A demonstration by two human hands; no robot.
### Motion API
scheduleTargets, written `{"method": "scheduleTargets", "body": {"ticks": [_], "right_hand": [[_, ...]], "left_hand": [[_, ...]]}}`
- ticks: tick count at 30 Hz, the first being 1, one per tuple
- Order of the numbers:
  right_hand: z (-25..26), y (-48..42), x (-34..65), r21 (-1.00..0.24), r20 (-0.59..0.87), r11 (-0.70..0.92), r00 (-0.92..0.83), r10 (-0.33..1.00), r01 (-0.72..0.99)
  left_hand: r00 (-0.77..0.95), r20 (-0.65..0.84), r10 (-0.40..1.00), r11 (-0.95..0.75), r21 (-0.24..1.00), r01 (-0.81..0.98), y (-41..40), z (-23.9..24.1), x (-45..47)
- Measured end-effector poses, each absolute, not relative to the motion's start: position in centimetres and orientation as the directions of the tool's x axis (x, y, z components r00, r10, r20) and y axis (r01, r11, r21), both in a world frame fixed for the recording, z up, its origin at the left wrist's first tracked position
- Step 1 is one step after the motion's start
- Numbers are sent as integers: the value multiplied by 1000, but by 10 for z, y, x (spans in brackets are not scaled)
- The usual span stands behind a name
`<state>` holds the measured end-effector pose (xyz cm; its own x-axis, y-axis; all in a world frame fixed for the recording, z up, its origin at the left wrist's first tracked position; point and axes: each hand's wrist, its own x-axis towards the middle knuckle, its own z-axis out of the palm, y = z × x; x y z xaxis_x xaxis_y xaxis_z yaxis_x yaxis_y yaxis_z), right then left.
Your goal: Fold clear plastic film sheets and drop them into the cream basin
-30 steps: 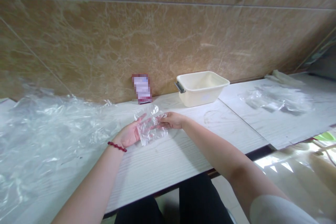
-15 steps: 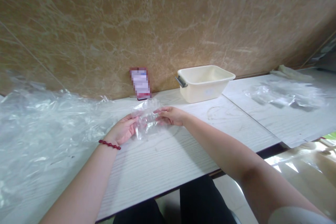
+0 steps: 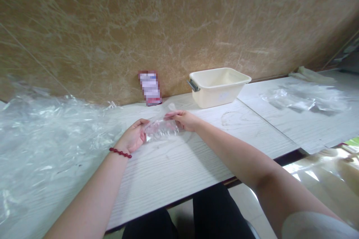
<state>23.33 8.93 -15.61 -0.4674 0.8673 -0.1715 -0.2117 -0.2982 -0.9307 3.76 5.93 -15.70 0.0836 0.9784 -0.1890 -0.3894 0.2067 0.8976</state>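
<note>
A small clear plastic bag [image 3: 161, 129] is stretched between my two hands, just above the white wood-grain table [image 3: 174, 171]. My left hand [image 3: 135, 136], with a red bead bracelet [image 3: 120, 152] at the wrist, pinches the bag's left edge. At its upper right, my right hand [image 3: 183, 120] grips the bag between thumb and fingers. Some fingers of both hands show through or sit behind the clear film. To the left spreads a large heap of clear plastic bags [image 3: 56, 138].
A cream plastic tub [image 3: 217, 95] with a grey handle stands against the marble-patterned wall [image 3: 168, 26]. A phone-like object [image 3: 150, 89], its face blurred, leans on the wall. More clear bags [image 3: 305, 99] lie at the right, across a table seam.
The bag has been turned and pulled straighter between my hands, its upper part now folded upward. My left hand has moved slightly up and right.
</note>
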Motion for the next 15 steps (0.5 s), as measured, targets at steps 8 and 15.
{"method": "scheduleTargets", "body": {"ticks": [8,15], "right_hand": [[-155,86,231,-926,-91,-236,-431,898,-295],[-154,85,232,-939,-43,-166,-375,926,-302]], "left_hand": [[189,-203,961,271,831,-485,57,-150,36],[241,-213,947,310,807,-503,50,-143,42]]}}
